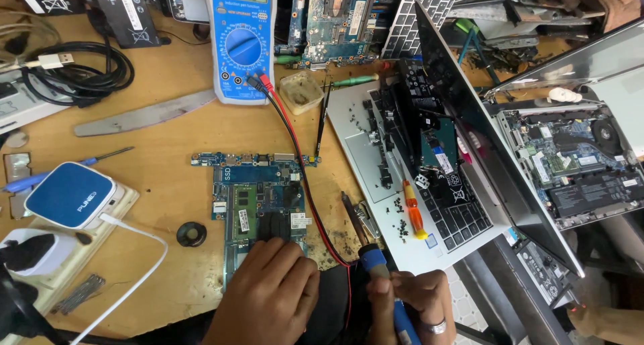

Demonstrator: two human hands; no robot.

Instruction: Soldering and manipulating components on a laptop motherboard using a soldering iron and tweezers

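- Left hand (272, 288) flat on the lower end of the board (258, 207), fingers spread wide, pinning it to the tabletop (168, 133).
- Right hand (412, 298) with fingers closed round the blue iron (376, 261), tip aimed up-left, just right of the board.
- Red and black leads (295, 143) from the meter (239, 43) running close past the tip: risk of scorched insulation.
- Loose screws (402, 227) on the open laptop (416, 184) nearby: easily scattered by a knock.
- Risk of a slip of the tip bridging parts on the board.
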